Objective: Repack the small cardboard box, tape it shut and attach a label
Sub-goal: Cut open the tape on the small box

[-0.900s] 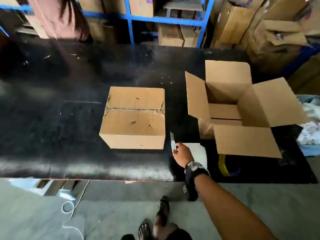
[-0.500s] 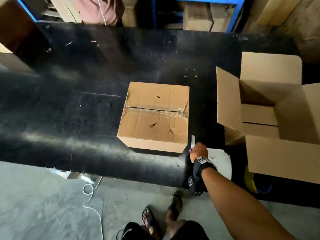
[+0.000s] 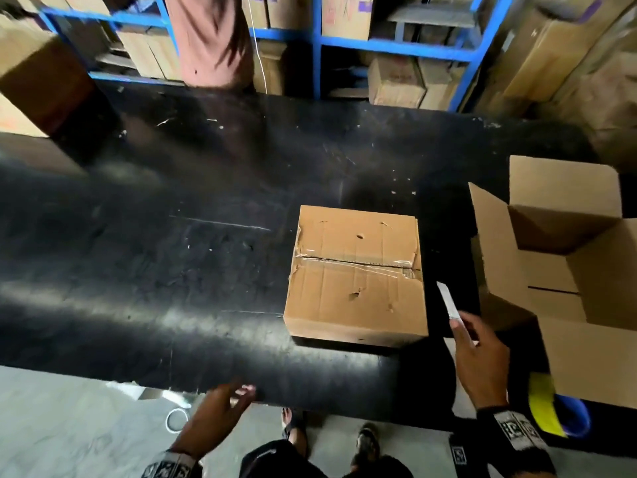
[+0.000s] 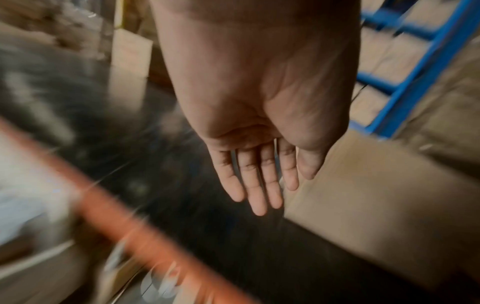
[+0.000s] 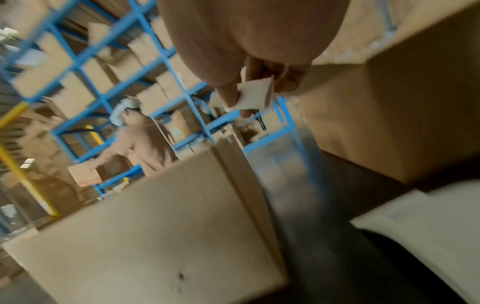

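- Since the earlier head frames: left hand (image 3: pixel 220 408) has come into view at the near edge of the table (image 3: pixel 172 270); right hand (image 3: pixel 482 357) has lifted off the white sheet it sat by and now carries the label (image 3: pixel 448 301) up beside the box. Camera has also shifted, so the box sits further right in frame.
- Head view: small cardboard box (image 3: pixel 355 274) closed, flaps taped along the centre seam, near the near edge and right of middle. Label edge-on, pinched between thumb and fingers, just off the box's right side, not touching. My read: packing and taping are done, labelling is next.
- Head view, surroundings: big open carton (image 3: pixel 551 270) at the right edge crowds the right arm's path. Yellow-and-blue tape dispenser (image 3: pixel 555 412) below its near flap. Another person (image 3: pixel 210 39) stands behind the far edge by the blue racking (image 3: pixel 379 46).
- Left wrist view: left hand empty, fingers straight and together, box just beside the fingertips. Probably heading in to steady it. Heavy blur.
- Right wrist view: fingers curled round the small white label, box below, open carton to the right, white sheet (image 5: pixel 428 236) at lower right.
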Demonstrator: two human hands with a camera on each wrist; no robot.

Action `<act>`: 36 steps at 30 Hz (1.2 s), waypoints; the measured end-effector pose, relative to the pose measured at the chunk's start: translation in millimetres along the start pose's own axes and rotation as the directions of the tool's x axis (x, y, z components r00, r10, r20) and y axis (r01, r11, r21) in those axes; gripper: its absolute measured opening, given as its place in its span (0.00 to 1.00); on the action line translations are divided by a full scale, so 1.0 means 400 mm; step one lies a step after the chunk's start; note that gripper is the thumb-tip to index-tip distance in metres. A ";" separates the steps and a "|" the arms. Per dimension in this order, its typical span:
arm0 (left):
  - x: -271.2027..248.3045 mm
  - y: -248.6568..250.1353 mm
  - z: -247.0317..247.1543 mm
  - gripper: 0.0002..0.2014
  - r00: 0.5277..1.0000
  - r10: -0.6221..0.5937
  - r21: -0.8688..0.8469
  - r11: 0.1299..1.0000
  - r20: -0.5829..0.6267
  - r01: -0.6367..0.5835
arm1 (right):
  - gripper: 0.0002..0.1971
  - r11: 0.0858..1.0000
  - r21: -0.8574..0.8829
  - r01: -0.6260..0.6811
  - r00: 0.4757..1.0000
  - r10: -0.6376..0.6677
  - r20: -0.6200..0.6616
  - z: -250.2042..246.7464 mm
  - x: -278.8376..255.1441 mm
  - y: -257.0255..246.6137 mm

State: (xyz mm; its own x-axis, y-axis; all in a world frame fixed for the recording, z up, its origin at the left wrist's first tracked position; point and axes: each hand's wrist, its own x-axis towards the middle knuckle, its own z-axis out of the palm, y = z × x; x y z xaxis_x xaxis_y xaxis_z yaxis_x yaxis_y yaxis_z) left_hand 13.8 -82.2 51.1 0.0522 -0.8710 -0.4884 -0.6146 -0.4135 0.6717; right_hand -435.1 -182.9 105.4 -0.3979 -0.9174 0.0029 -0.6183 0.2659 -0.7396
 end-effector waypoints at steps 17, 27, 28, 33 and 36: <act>0.309 0.374 -0.028 0.40 0.955 0.294 0.117 0.948 0.022 -0.295 | 0.12 0.796 -0.152 0.586 0.753 -0.467 0.463 0.344 0.168 -0.420; 0.301 0.352 0.012 0.36 0.933 0.356 0.204 0.918 -0.051 -0.339 | 0.12 0.767 -0.195 0.612 0.719 -0.435 0.543 0.367 0.171 -0.439; 0.302 0.351 0.013 0.36 0.934 0.354 0.208 0.918 -0.053 -0.336 | 0.12 0.757 -0.201 0.622 0.713 -0.442 0.544 0.364 0.171 -0.442; 0.308 0.341 0.017 0.36 0.933 0.355 0.218 0.916 -0.055 -0.336 | 0.17 0.635 -0.313 0.706 0.672 -0.461 0.579 0.348 0.170 -0.441; 0.312 0.336 0.019 0.37 0.934 0.353 0.210 0.918 -0.045 -0.337 | 0.19 0.591 -0.359 0.722 0.668 -0.461 0.585 0.333 0.174 -0.435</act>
State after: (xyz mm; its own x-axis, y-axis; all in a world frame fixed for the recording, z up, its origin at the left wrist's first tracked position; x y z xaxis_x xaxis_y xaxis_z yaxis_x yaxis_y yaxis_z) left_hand -68.4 -244.5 76.1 -0.1327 -0.9720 -0.1941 -0.7472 -0.0306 0.6639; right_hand -264.9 -332.6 144.6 0.4154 -0.9082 -0.0510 -0.8963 -0.3991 -0.1933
